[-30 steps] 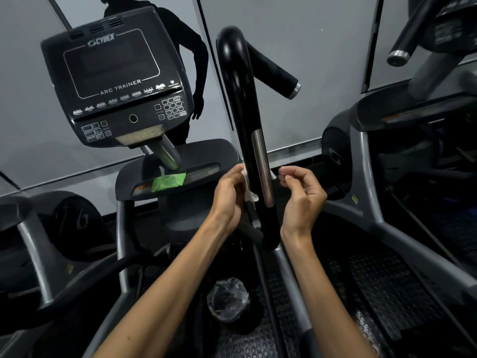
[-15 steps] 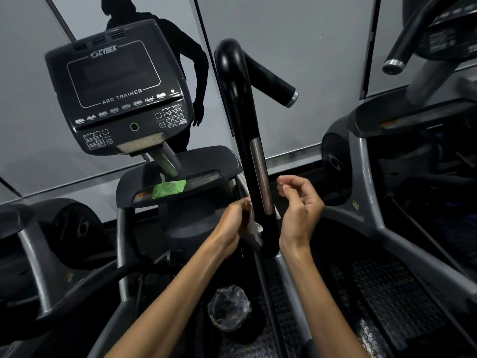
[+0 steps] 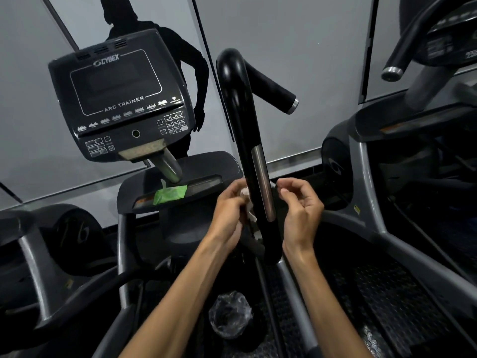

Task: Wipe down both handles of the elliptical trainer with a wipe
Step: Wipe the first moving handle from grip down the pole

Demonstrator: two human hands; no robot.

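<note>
The trainer's black upright handle, with a silver strip down its front, rises in the middle of the view. My left hand presses a crumpled white wipe against the handle's left side, level with the lower end of the strip. My right hand is just right of the handle at the same height. Its thumb and forefinger are pinched together close to the bar, and the wipe seems to pass behind the handle to them. Most of the wipe is hidden by the handle and my fingers.
The Cybex console hangs at upper left. A green wipe pack lies on the shelf below it. A small bin with a clear liner stands on the floor between my forearms. Another machine's frame is close on the right.
My left hand slid the wipe down the handle, then back up to the strip's lower end. My right hand stayed beside the handle. The view tilted slightly.
</note>
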